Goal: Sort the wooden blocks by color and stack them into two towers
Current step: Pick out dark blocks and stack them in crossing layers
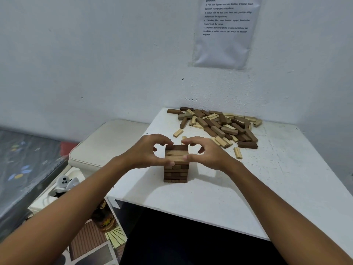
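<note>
My left hand [147, 152] and right hand [203, 150] cup the top layer of the dark tower [176, 165] at frame centre, thumbs and fingertips pinching its near and far edges. I should square the layer with light, even pressure from both sides. The unsorted pile [217, 125] waits at upper right on the white table [267, 178].

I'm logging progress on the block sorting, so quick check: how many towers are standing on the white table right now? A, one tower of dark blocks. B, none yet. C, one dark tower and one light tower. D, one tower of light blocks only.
A: only the dark tower stands, with the left hand and right hand at its top; the rest lie mixed in the loose pile.
</note>
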Motion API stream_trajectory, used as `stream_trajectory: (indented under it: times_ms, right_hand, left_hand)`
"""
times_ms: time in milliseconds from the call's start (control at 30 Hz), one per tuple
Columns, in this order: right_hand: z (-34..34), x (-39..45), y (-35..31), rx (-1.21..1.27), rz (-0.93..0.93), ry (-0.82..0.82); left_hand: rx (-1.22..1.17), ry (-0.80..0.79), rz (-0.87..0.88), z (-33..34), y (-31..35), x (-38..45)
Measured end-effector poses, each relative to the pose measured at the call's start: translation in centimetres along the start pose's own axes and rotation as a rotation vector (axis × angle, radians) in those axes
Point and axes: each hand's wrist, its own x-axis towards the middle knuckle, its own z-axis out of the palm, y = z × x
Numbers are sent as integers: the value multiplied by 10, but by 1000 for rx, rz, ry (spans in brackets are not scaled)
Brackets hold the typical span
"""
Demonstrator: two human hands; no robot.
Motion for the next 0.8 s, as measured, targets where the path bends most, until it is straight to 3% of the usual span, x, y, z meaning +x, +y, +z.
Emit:
stream_trajectory:
  times_ms: [467, 800]
  right_hand:
    - [-44, 37, 39, -21, 79, 179]
    - [-61, 137, 102, -368, 258, 339]
  left_hand:
    - [-19, 119, -43, -1, -20, 77]
    - [148, 164, -187, 33, -80, 182]
